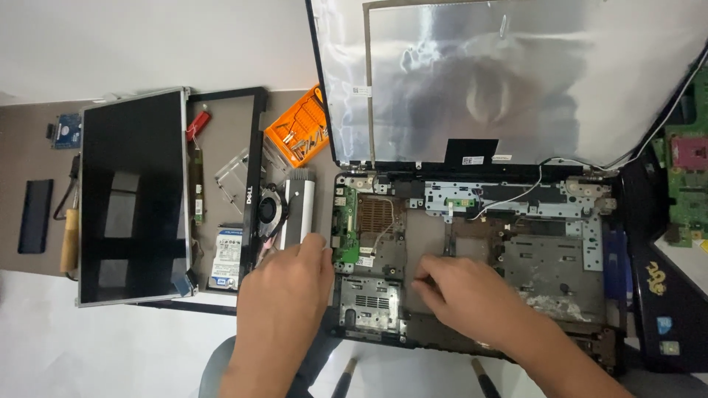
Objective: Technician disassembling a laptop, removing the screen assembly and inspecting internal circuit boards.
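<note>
A stripped laptop base [546, 273] lies open in front of me, its bare metal frame and a small green board [346, 225] exposed. The lid back [516, 74], lined with silver foil, stands up behind it. My left hand [284, 295] rests at the base's left edge, fingertips by the green board. My right hand [461, 295] lies inside the base near its middle, fingers curled down onto the frame. Whether either hand pinches a small part is hidden.
To the left lie a removed screen panel [133, 195], a black bezel [254, 177], a hard drive [227, 258], a fan with heatsink [284, 206] and an orange screw tray [299, 129]. A green board [689, 177] sits at the right edge. Two tool handles [483, 377] lie near me.
</note>
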